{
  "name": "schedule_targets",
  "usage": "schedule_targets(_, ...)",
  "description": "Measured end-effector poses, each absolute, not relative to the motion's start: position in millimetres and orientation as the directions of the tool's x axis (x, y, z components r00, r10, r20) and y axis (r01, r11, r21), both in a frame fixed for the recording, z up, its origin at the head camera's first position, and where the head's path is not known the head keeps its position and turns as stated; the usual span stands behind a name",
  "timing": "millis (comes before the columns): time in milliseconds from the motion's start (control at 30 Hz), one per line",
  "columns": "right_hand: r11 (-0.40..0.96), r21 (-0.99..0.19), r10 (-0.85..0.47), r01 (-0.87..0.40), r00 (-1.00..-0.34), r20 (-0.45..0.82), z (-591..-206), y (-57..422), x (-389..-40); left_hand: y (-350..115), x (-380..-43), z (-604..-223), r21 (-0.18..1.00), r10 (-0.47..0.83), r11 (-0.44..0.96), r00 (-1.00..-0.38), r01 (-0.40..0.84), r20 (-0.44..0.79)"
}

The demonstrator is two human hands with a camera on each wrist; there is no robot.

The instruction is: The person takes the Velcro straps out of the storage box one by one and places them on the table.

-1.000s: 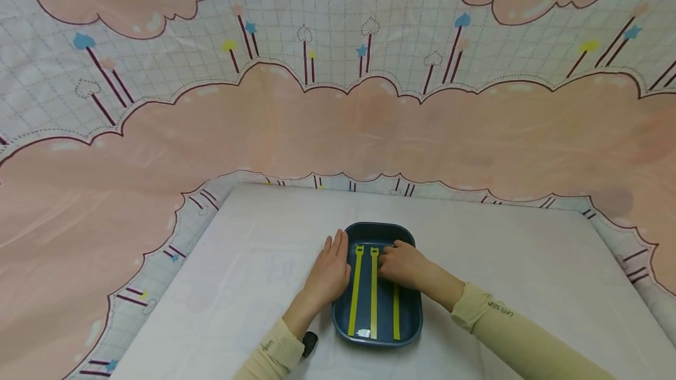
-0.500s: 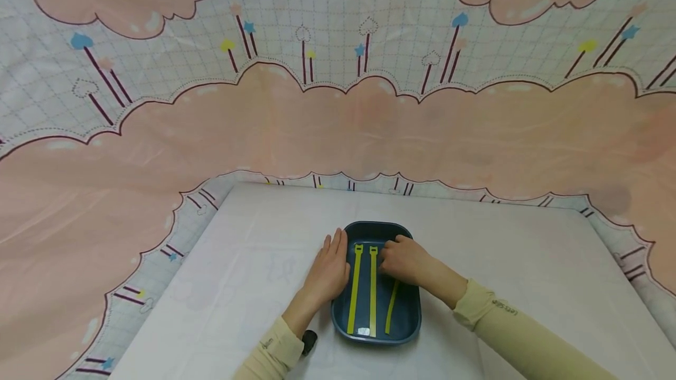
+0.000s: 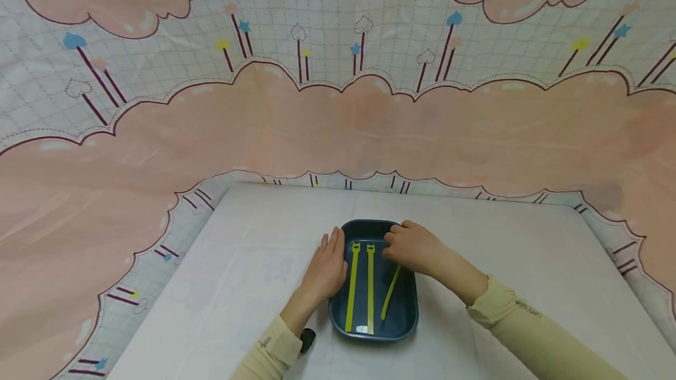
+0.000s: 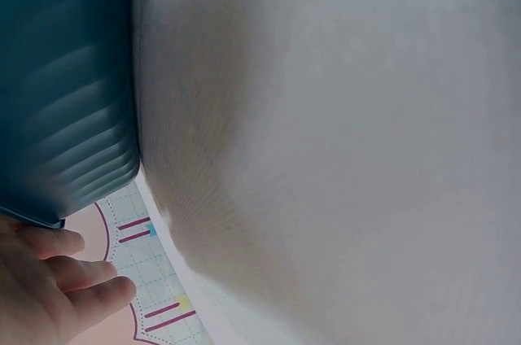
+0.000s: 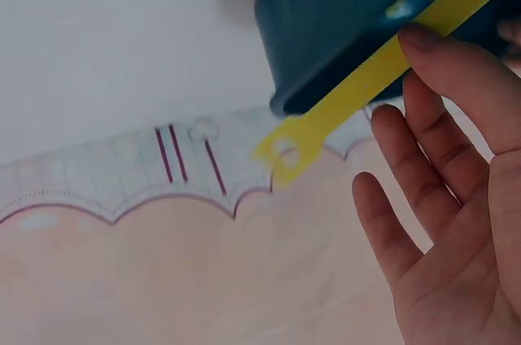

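A dark blue rectangular tray [image 3: 364,228] stands on the white table. My left hand [image 3: 324,268] lies along its left rim with straight fingers, and the left wrist view shows those fingers [image 4: 85,300] at the tray's edge. Over the tray's right side, my right hand [image 3: 414,248] pinches a yellow cable tie [image 5: 366,72] between thumb and fingers. Its slotted head end sticks out past the thumb in the right wrist view, while its tail slants down over the tray. Two more yellow cable ties, a left one [image 3: 352,286] and a middle one [image 3: 371,289], lie lengthwise in the tray.
A small black object [image 3: 307,340] shows beside the left sleeve [image 3: 274,345]. The white tabletop [image 3: 502,251] surrounds the tray. A patterned cloth [image 3: 317,128] with clouds hangs behind and around the table.
The right hand has raised the right-hand cable tie from the tray floor and drawn it up and to the right, its tail swinging left. The left hand stays at the rim.
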State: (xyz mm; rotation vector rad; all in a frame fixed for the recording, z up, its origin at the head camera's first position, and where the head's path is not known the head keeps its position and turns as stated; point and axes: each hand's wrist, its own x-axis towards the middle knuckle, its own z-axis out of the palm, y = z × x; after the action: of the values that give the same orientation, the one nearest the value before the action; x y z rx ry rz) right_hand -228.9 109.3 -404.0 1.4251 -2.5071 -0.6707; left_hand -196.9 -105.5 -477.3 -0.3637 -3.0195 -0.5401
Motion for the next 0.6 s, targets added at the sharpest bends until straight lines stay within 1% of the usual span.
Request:
schedule_targets(200, 0.516, 0.401, -0.833, -0.757, -0.552, 0.032, -386, 124, -226, -106, -196, -478, 0.344, 0.218, 0.909, -0.972, 0.234, 0.086)
schedule_targets(300, 0.57, 0.339, -0.812, -0.748, -0.576, 0.096, -380, 132, -224, -107, -196, -478, 0.343, 0.216, 0.911, -0.973, 0.231, 0.082)
schedule_targets(400, 0.627, 0.265, -0.776, -0.732, -0.615, 0.138, -377, 140, -222, -107, -196, -478, 0.337, 0.219, 0.912, -0.972, 0.236, 0.087)
schedule_targets(600, 0.728, 0.108, -0.685, -0.677, -0.714, 0.142, -373, 152, -218, -107, -197, -478, 0.327, 0.227, 0.913, -0.969, 0.246, 0.094)
